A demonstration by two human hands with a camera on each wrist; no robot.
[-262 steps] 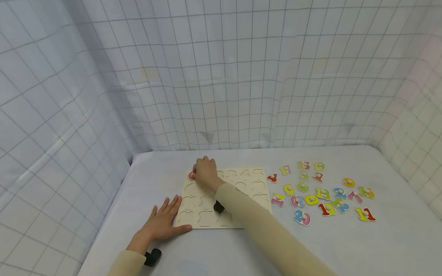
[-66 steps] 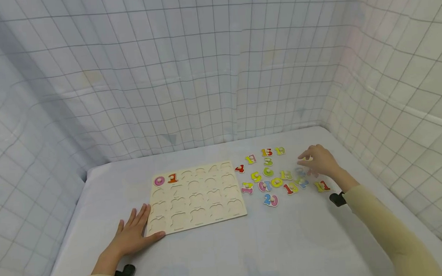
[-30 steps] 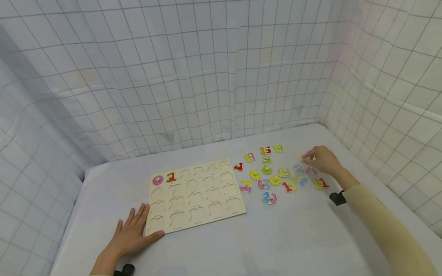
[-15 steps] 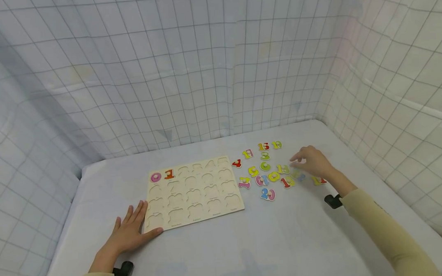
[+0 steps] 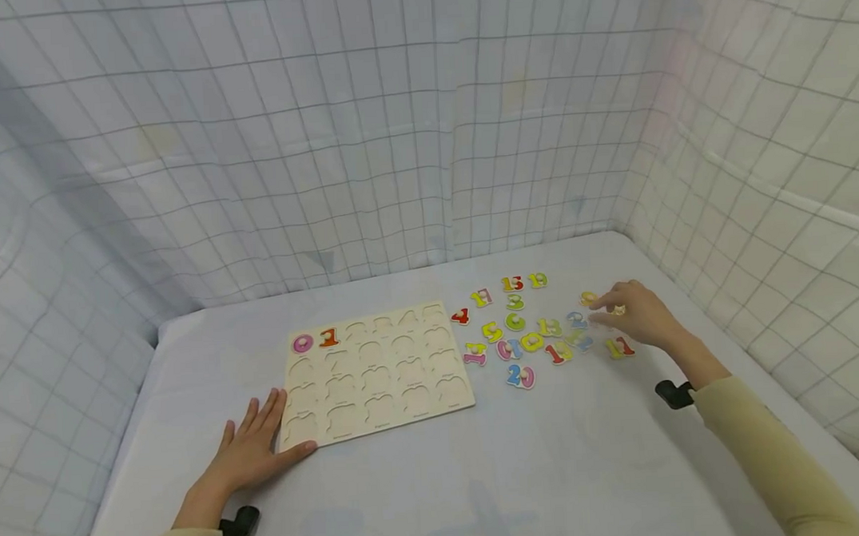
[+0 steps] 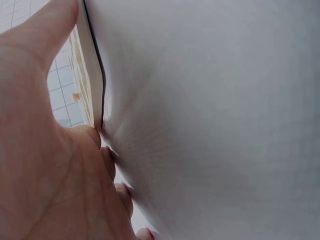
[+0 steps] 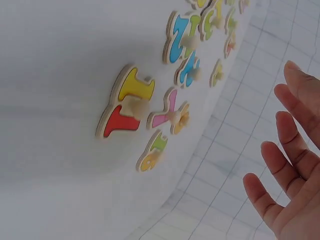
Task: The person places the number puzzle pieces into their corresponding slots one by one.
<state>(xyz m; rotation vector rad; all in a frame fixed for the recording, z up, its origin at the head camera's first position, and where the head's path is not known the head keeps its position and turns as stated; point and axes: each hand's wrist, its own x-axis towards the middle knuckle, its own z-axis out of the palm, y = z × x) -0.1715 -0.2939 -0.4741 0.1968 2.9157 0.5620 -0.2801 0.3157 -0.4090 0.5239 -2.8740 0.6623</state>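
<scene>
The puzzle board [image 5: 377,378] is lying on the left part of the white desk [image 5: 382,494], with a pink 0 [image 5: 302,343] and a red 1 [image 5: 328,337] sitting at the start of its top row. The left hand [image 5: 245,460] is resting with fingers spread, released, its fingers and thumb touching the board around the near left corner. The right hand [image 5: 636,311] is hovering over the far right of the scattered pieces, its fingers loosely parted and grasping nothing. It is covering the pink 7 [image 7: 167,110] in the head view and partly screening a green-and-orange piece [image 7: 152,152]. An orange piece [image 5: 588,299] is showing just beyond its fingertips, while the blue 2 [image 5: 576,320] is lying just to their left. The yellow-and-red 11 [image 5: 620,348] is lying nearer the person, below the hand. Between the board and the right hand, other pieces are crowding the way, among them the red 4 [image 5: 460,317], the yellow 5 [image 5: 492,332] and the blue-and-pink 20 [image 5: 521,376]. A gridded white cloth [image 5: 367,167] is hanging behind the desk, and black wrist devices [image 5: 239,526] are protruding beside both sleeves [image 5: 775,445].
</scene>
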